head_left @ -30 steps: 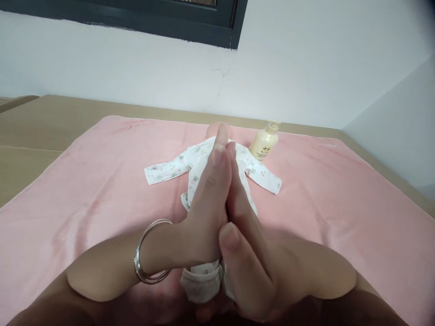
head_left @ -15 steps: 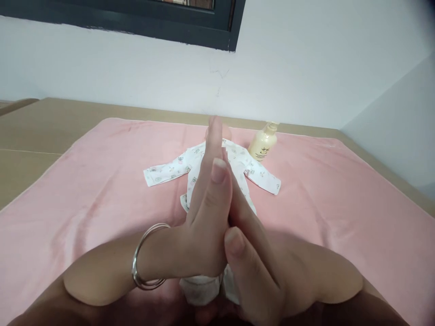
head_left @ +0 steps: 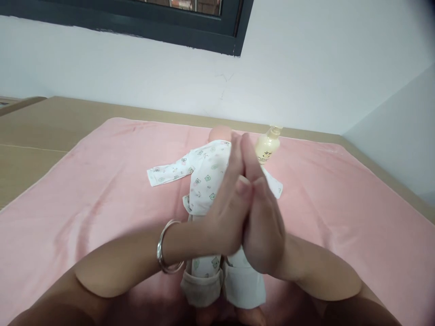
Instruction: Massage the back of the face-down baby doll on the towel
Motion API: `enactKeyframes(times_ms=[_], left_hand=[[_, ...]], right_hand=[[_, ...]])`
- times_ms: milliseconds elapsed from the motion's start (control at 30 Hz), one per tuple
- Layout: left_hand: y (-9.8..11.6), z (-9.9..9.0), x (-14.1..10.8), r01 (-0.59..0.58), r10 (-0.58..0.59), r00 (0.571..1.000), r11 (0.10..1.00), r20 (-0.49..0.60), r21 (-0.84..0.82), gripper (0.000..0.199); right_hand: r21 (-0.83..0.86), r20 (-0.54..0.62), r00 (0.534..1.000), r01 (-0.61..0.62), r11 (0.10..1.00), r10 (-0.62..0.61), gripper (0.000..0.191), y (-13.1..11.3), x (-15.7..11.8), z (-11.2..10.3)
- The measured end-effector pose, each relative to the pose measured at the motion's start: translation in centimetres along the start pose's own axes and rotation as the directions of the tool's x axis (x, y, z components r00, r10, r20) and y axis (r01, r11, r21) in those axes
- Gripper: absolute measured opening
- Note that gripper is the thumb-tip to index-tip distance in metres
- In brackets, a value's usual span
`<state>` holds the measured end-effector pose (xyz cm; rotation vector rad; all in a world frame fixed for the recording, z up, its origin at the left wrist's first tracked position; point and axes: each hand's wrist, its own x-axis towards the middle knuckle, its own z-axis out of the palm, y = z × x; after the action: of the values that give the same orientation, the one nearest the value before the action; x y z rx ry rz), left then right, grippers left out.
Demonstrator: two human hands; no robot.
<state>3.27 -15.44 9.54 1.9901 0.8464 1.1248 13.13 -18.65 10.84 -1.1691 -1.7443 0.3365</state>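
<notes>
My left hand (head_left: 226, 213) and my right hand (head_left: 265, 217) are pressed palm to palm, with straight fingers pointing away and up. No object shows between them. Silver bangles (head_left: 163, 253) circle my left wrist. Beneath and beyond the hands lies a doll in a white printed top (head_left: 207, 176) and matching trousers with rolled cuffs (head_left: 244, 285). Its round head (head_left: 220, 133) is at the far end, and its feet show near the bottom edge. One sleeve stretches left; the other is partly hidden behind my right hand. A pale yellow pump bottle (head_left: 268, 146) stands just beyond the fingertips, right of the doll's head.
A pink cloth (head_left: 118, 181) with soft folds lies under the doll. It covers most of a wooden table (head_left: 78, 111). Behind the table rises a white wall (head_left: 136, 72) with a dark window frame (head_left: 204, 31) at the top.
Both hands, still together, have shifted right and tilted that way, and the thumbs have come level. More of the doll's top and trousers shows. The camera view has moved slightly.
</notes>
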Motion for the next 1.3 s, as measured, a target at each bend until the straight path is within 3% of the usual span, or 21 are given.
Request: enactKeyframes(times_ms=[133, 233, 367, 433, 500, 667, 733, 800, 867, 1000, 1133, 1200, 1300], left_hand=[[-3.2, 0.1, 4.3, 0.099, -0.127, 0.973, 0.984, -0.192, -0.149, 0.057], [-6.9, -0.4, 7.0, 0.237, -0.253, 0.941, 0.967, -0.225, -0.096, 0.052], [-12.2, -0.5, 8.6, 0.182, -0.157, 0.972, 0.974, -0.175, 0.134, 0.04], [-14.0, 0.0, 8.5, 0.152, -0.116, 0.98, 0.96, -0.159, 0.235, 0.038], [-14.9, 0.6, 8.3, 0.149, -0.102, 0.98, 0.942, -0.168, 0.301, 0.042], [-15.1, 1.0, 8.1, 0.22, -0.175, 0.973, 0.902, -0.15, 0.371, 0.051], [-15.0, 0.9, 8.1, 0.208, -0.166, 0.976, 0.903, -0.142, 0.376, 0.05], [-15.0, 0.8, 8.1, 0.195, -0.15, 0.978, 0.906, -0.146, 0.375, 0.05], [-15.1, 0.7, 8.1, 0.188, -0.141, 0.979, 0.909, -0.15, 0.373, 0.05], [-15.2, 0.9, 8.0, 0.175, -0.123, 0.98, 0.913, -0.159, 0.369, 0.048], [-15.0, 1.0, 8.0, 0.186, -0.134, 0.978, 0.906, -0.159, 0.381, 0.049], [-14.8, 0.9, 8.1, 0.195, -0.146, 0.978, 0.898, -0.152, 0.394, 0.05], [-14.6, 0.8, 8.1, 0.193, -0.147, 0.979, 0.892, -0.141, 0.409, 0.049]], right_hand=[[0.098, 0.055, 0.996, -0.068, 0.993, 0.063, 0.049, 2.6, 2.6, 1.1], [-0.059, 0.059, 0.986, -0.15, 0.987, 0.153, 0.044, 6.8, 4.4, 1.9], [-0.334, 0.14, 0.98, -0.088, 0.938, 0.142, 0.049, 12.3, 5.3, 3.1], [-0.388, 0.228, 0.966, -0.023, 0.921, 0.12, 0.053, 14.1, 5.7, 3.0], [-0.419, 0.265, 0.951, -0.036, 0.907, 0.161, 0.058, 15.2, 6.3, 2.5], [-0.604, 0.12, 0.909, -0.253, 0.756, 0.4, 0.072, 14.2, 5.8, 2.2], [-0.666, 0.118, 0.925, -0.196, 0.719, 0.361, 0.066, 12.8, 4.9, 3.0], [-0.665, 0.209, 0.944, -0.053, 0.745, 0.254, 0.06, 11.8, 4.3, 3.7], [-0.613, 0.31, 0.932, 0.044, 0.789, 0.188, 0.057, 11.8, 4.5, 3.7], [-0.542, 0.343, 0.905, -0.027, 0.84, 0.25, 0.058, 13.9, 6.5, 2.0], [-0.628, 0.186, 0.919, -0.161, 0.762, 0.347, 0.063, 13.8, 5.8, 2.1], [-0.672, 0.158, 0.941, -0.119, 0.731, 0.299, 0.062, 12.4, 4.5, 3.3], [-0.656, 0.229, 0.957, 0.017, 0.754, 0.177, 0.058, 11.1, 3.6, 4.4]])
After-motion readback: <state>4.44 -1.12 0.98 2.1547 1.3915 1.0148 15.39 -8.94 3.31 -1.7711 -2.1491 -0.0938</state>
